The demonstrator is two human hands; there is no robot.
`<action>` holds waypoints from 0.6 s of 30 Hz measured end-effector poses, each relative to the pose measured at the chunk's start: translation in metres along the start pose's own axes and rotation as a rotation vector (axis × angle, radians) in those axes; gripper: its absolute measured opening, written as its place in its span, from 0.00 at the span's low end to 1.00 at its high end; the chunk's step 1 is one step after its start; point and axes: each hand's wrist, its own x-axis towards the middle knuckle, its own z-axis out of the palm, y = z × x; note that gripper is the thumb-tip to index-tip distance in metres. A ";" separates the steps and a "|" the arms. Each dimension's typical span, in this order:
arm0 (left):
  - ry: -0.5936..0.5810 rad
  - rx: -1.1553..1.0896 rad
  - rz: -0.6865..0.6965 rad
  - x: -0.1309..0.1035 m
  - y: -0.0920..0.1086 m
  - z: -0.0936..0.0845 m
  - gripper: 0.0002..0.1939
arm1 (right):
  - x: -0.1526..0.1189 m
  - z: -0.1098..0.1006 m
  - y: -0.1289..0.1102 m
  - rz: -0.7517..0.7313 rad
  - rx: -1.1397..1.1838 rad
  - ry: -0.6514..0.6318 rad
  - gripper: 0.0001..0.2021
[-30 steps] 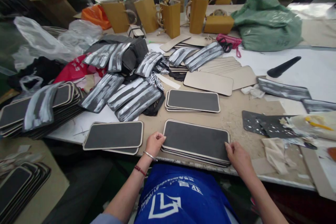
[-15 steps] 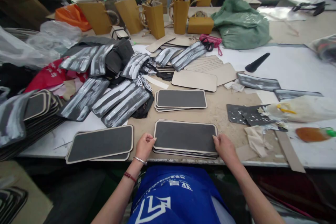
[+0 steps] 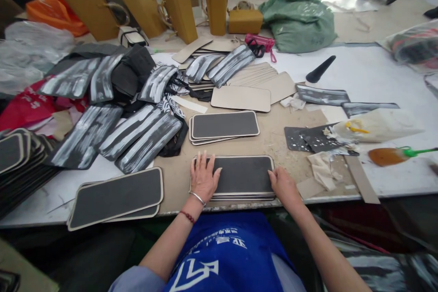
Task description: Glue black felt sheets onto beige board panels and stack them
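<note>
A small stack of dark rectangular panels with pale rims (image 3: pixel 242 175) lies at the table's front edge, before my body. My left hand (image 3: pixel 203 175) rests flat on the stack's left end, fingers stretched out and thumb apart. At the right end, my right hand (image 3: pixel 284 186) pinches the top panel's edge, thumb on top and fingers curled beside it; its fingertips are partly hidden. Just beyond sits another low pile of smaller rimmed panels (image 3: pixel 224 125). To the left, two overlapping rimmed panels (image 3: pixel 118 196) lie askew at the edge.
Dark pieces streaked with white (image 3: pixel 148 139) are heaped at left. Plain beige panels (image 3: pixel 241 97) lie behind. At right are a glue-spotted dark piece (image 3: pixel 318 139), a whitish bag (image 3: pixel 379 125) and an amber bottle (image 3: pixel 386 156). Mustard-coloured bags (image 3: pixel 181 13) and a green sack (image 3: pixel 297 18) stand at the back.
My left hand has gone from pinching the stack's left edge to lying flat on top of it. My right hand stays at the right edge. The view has shifted slightly.
</note>
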 end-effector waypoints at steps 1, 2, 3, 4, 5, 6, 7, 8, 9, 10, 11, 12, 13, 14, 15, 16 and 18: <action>-0.029 0.020 0.010 0.002 0.001 0.004 0.25 | -0.001 0.000 0.000 0.005 0.004 0.005 0.10; -0.051 0.033 0.015 0.002 0.001 0.007 0.26 | -0.001 0.000 -0.001 0.010 0.009 0.010 0.10; -0.065 0.043 0.018 0.002 0.001 0.010 0.26 | -0.002 0.000 -0.001 0.015 0.016 0.016 0.09; -0.072 0.051 0.022 0.001 0.000 0.012 0.27 | -0.002 0.000 -0.002 0.017 0.024 0.021 0.09; -0.075 0.059 0.026 0.000 -0.002 0.013 0.27 | -0.002 0.000 -0.002 0.017 0.033 0.023 0.09; -0.077 0.067 0.031 -0.001 -0.002 0.013 0.28 | -0.003 0.000 -0.003 0.016 0.042 0.024 0.09; -0.079 0.073 0.034 -0.001 -0.003 0.013 0.28 | -0.003 0.000 -0.003 0.015 0.049 0.022 0.09; -0.083 0.079 0.034 -0.002 -0.003 0.013 0.28 | -0.003 0.001 -0.003 0.014 0.054 0.021 0.09; -0.086 0.082 0.033 -0.002 -0.003 0.013 0.28 | -0.003 0.001 -0.003 0.012 0.058 0.019 0.09; -0.089 0.084 0.031 -0.002 -0.002 0.013 0.28 | -0.003 0.001 -0.003 0.009 0.059 0.017 0.09; -0.090 0.083 0.028 -0.002 -0.002 0.012 0.28 | -0.003 0.000 -0.001 0.005 0.059 0.015 0.09; -0.091 0.080 0.025 -0.001 -0.001 0.012 0.28 | -0.003 -0.001 0.000 0.000 0.056 0.009 0.09; -0.090 0.074 0.023 -0.001 -0.001 0.012 0.28 | -0.004 -0.003 0.001 -0.003 0.052 0.002 0.09; -0.088 0.067 0.021 -0.001 0.000 0.011 0.28 | -0.005 -0.005 0.002 -0.004 0.041 0.002 0.09; -0.086 0.059 0.019 -0.001 0.000 0.011 0.28 | -0.005 -0.008 0.001 -0.002 0.018 0.017 0.09; -0.085 0.053 0.018 -0.001 0.000 0.011 0.28 | -0.006 -0.012 -0.002 0.002 -0.013 0.049 0.09; -0.087 0.050 0.020 -0.001 0.001 0.010 0.28 | -0.007 -0.017 -0.018 -0.027 -0.066 0.154 0.12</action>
